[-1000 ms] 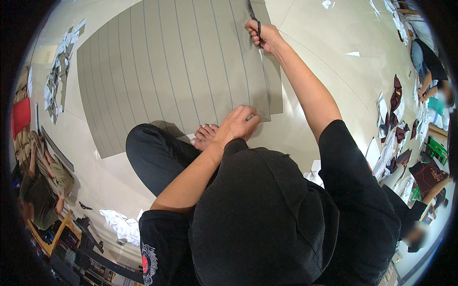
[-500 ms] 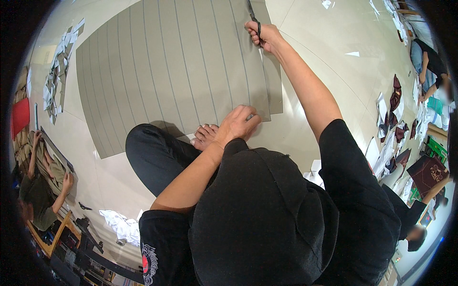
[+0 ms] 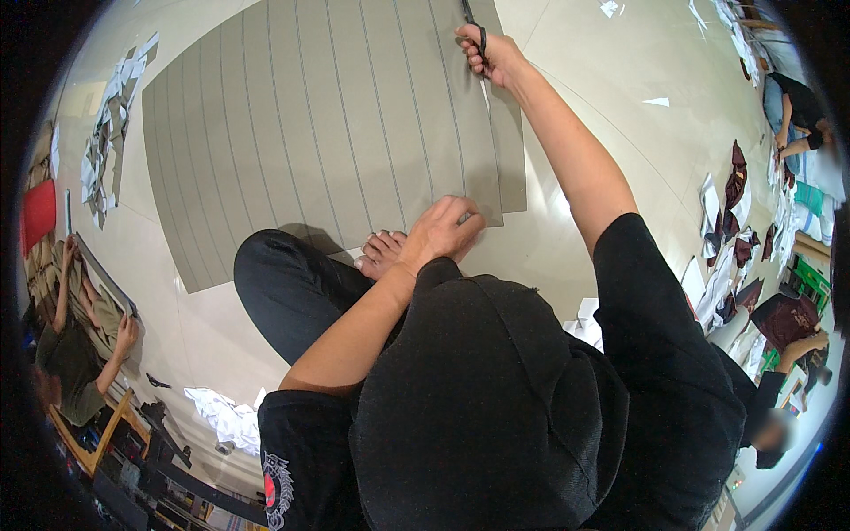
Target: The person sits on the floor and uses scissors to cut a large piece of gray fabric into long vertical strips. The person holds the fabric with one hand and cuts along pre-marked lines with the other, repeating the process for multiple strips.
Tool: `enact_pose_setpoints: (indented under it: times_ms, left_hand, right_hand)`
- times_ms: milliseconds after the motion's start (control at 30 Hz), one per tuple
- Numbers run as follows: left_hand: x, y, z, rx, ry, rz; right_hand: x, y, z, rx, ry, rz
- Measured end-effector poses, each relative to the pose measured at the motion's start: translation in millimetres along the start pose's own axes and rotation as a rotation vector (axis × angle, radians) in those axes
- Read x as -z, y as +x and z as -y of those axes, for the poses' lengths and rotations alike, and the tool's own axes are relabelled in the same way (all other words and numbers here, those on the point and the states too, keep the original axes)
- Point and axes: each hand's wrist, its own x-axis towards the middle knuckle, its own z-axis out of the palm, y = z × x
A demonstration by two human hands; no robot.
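My right hand (image 3: 489, 55) is closed on black scissors (image 3: 469, 11) near the top right of a large grey-olive sheet (image 3: 345, 133) ruled with parallel lines. A cut runs below that hand along the sheet's right side, with a separated strip (image 3: 510, 168) beside it. My left hand (image 3: 447, 226) rests on the sheet's lower edge with curled fingers; a small grey thing shows under them, too hidden to name. My bare foot (image 3: 379, 252) is just left of this hand, at the sheet's edge.
Paper scraps (image 3: 115, 124) lie to the left, crumpled white paper (image 3: 221, 416) lower left, white and maroon scraps (image 3: 726, 221) to the right. Co-workers sit at left (image 3: 71, 354), upper right (image 3: 792, 115) and lower right (image 3: 761, 389). A red object (image 3: 40, 217) is at the far left.
My right hand and the scissors have moved slightly up the sheet, away from me. My left hand stays in place. The co-worker at left has raised a hand along a long flat piece.
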Motion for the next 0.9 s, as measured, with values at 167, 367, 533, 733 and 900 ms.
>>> enact_pose_setpoints:
  times_ms: [167, 367, 533, 733, 900]
  left_hand:
    - [-0.6, 0.0, -0.1, -0.005, 0.003, -0.011]
    - [1.2, 2.4, -0.5, -0.027, -0.005, -0.018]
    - [-4.0, 2.7, 2.6, -0.070, 0.001, -0.044]
    - [-9.2, 3.9, 7.4, -0.097, -0.015, -0.059]
    - [-6.1, 5.9, 2.9, -0.093, 0.017, -0.060]
  right_hand:
    - [-0.9, 4.5, 1.9, 0.002, 0.005, 0.016]
    - [2.6, 11.4, 1.9, -0.017, 0.023, 0.034]
    - [0.6, 7.5, 1.0, 0.044, -0.009, 0.017]
    - [1.1, 8.4, 5.4, -0.001, -0.013, -0.003]
    - [-0.7, 2.1, 8.7, 0.005, 0.015, 0.003]
